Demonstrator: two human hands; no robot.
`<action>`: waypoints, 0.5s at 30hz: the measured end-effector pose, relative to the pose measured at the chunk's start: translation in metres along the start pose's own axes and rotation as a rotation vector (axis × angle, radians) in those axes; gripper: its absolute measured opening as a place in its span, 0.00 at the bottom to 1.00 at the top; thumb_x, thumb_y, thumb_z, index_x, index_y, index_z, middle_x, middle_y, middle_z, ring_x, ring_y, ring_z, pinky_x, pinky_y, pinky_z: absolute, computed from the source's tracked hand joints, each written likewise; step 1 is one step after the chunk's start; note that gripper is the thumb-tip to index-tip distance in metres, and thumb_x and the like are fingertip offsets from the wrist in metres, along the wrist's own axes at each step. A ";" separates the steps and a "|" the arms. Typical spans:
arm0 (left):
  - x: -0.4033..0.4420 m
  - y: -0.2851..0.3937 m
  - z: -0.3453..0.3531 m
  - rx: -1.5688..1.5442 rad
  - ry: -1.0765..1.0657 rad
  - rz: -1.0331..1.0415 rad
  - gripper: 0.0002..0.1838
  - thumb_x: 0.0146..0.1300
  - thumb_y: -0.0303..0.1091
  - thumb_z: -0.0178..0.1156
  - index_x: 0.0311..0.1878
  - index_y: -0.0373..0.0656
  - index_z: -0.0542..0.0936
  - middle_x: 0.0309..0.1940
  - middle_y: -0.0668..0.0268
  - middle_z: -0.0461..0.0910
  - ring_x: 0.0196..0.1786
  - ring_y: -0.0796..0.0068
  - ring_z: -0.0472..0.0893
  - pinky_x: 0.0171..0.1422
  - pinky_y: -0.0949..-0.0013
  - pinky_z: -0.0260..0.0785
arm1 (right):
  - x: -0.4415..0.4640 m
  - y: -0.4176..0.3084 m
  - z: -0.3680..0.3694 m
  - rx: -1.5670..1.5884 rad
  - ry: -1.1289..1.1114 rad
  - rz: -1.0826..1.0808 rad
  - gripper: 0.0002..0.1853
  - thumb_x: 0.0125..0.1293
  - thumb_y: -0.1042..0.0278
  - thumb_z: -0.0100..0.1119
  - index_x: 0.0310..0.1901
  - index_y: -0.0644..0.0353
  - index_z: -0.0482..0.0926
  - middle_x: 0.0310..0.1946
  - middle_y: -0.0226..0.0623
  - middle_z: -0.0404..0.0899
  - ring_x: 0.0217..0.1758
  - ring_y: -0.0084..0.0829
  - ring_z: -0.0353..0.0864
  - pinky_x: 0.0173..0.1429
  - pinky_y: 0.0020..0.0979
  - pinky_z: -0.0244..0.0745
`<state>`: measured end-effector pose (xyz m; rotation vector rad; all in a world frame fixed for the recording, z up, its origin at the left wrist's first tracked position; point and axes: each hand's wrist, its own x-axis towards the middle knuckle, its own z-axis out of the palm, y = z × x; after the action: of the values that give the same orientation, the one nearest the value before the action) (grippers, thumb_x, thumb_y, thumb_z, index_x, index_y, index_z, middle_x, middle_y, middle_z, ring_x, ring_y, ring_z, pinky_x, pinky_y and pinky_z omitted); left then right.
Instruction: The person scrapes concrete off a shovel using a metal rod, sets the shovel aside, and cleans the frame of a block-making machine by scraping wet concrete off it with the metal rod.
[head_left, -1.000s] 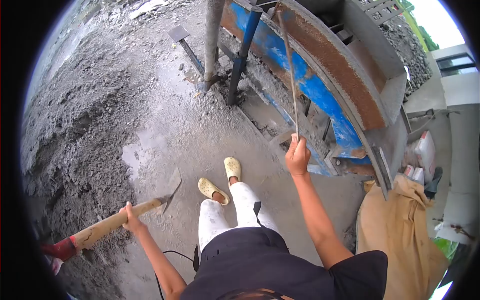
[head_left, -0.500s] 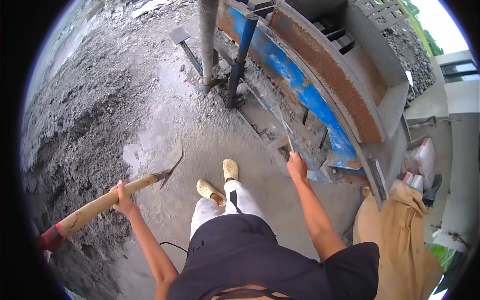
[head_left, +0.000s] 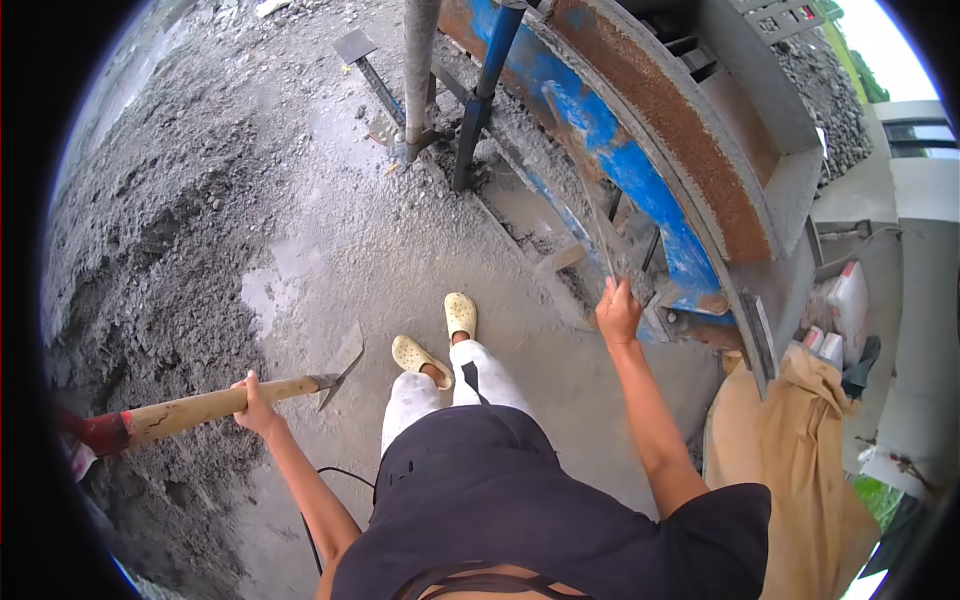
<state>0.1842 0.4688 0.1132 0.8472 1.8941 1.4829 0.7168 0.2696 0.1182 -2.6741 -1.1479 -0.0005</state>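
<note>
My left hand (head_left: 257, 403) is closed around the wooden handle of a hoe-like tool (head_left: 185, 415). Its thin metal blade (head_left: 345, 368) points right over the concrete floor, and the handle's far left end is red. My right hand (head_left: 619, 311) grips a thin stick (head_left: 604, 240) that reaches up and left, its far part blurred. It is held by the lower part of a curved steel frame (head_left: 650, 205) with worn blue paint and rust. Grey rubble lies within the frame's lower side. Whether the stick touches the frame I cannot tell.
A heap of wet grey gravel mix (head_left: 150, 250) spreads along the left. A vertical metal pole (head_left: 419, 70) and a blue-black post (head_left: 482, 110) stand ahead. Tan cloth (head_left: 790, 450) and white sacks (head_left: 848, 310) lie at right. Yellow clogs (head_left: 461, 315) are on my feet.
My right hand has moved a little right and up with the stick. The left hand has shifted slightly right, and the hoe-like tool now lies closer to level. The view has shifted slightly.
</note>
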 end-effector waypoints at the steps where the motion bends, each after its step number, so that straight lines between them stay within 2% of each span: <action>1: 0.000 -0.004 -0.002 -0.018 0.005 0.008 0.09 0.45 0.26 0.65 0.27 0.39 0.73 0.28 0.69 0.71 0.32 0.78 0.71 0.40 0.72 0.66 | -0.005 0.016 0.020 -0.099 -0.081 0.030 0.13 0.63 0.59 0.44 0.29 0.60 0.68 0.20 0.48 0.76 0.25 0.50 0.77 0.28 0.44 0.71; 2: -0.001 -0.006 -0.003 -0.039 0.016 0.012 0.09 0.45 0.26 0.65 0.27 0.39 0.73 0.28 0.69 0.71 0.32 0.78 0.70 0.40 0.72 0.66 | -0.005 0.014 0.020 -0.199 -0.160 0.053 0.12 0.63 0.59 0.45 0.28 0.60 0.68 0.19 0.47 0.76 0.24 0.49 0.77 0.27 0.44 0.70; 5: -0.001 -0.006 -0.010 -0.008 -0.037 0.003 0.08 0.46 0.27 0.65 0.25 0.40 0.73 0.27 0.69 0.71 0.32 0.78 0.70 0.41 0.72 0.65 | -0.005 0.003 0.008 -0.236 -0.169 0.027 0.12 0.63 0.61 0.46 0.25 0.59 0.66 0.17 0.47 0.75 0.22 0.46 0.77 0.24 0.40 0.70; 8: -0.001 -0.002 -0.025 0.039 -0.049 -0.008 0.08 0.46 0.28 0.64 0.25 0.40 0.73 0.27 0.70 0.71 0.31 0.79 0.69 0.41 0.72 0.65 | -0.011 -0.023 -0.016 -0.010 0.112 -0.114 0.13 0.63 0.58 0.46 0.27 0.60 0.68 0.17 0.49 0.75 0.24 0.49 0.77 0.27 0.44 0.71; 11: 0.005 -0.006 -0.024 0.037 -0.031 0.001 0.08 0.47 0.28 0.64 0.26 0.41 0.73 0.28 0.70 0.71 0.31 0.79 0.69 0.41 0.72 0.65 | -0.008 0.014 0.020 -0.008 0.024 0.007 0.14 0.63 0.58 0.45 0.29 0.61 0.69 0.19 0.51 0.76 0.26 0.49 0.77 0.29 0.45 0.71; 14: 0.007 -0.004 -0.026 0.029 -0.064 -0.004 0.08 0.47 0.28 0.64 0.26 0.41 0.74 0.28 0.70 0.71 0.31 0.79 0.70 0.42 0.72 0.65 | 0.020 0.019 0.012 -0.212 -0.081 0.037 0.11 0.61 0.61 0.49 0.29 0.60 0.69 0.17 0.49 0.75 0.22 0.48 0.76 0.25 0.43 0.70; 15: 0.005 -0.003 -0.026 0.024 -0.075 -0.006 0.08 0.47 0.28 0.64 0.26 0.41 0.74 0.28 0.70 0.72 0.32 0.79 0.70 0.42 0.72 0.65 | 0.030 0.003 -0.005 -0.168 -0.047 0.030 0.10 0.62 0.62 0.48 0.30 0.60 0.68 0.17 0.48 0.74 0.22 0.48 0.76 0.24 0.43 0.69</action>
<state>0.1605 0.4558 0.1152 0.8952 1.8616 1.4074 0.7403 0.2879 0.1250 -2.8524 -1.1695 -0.0306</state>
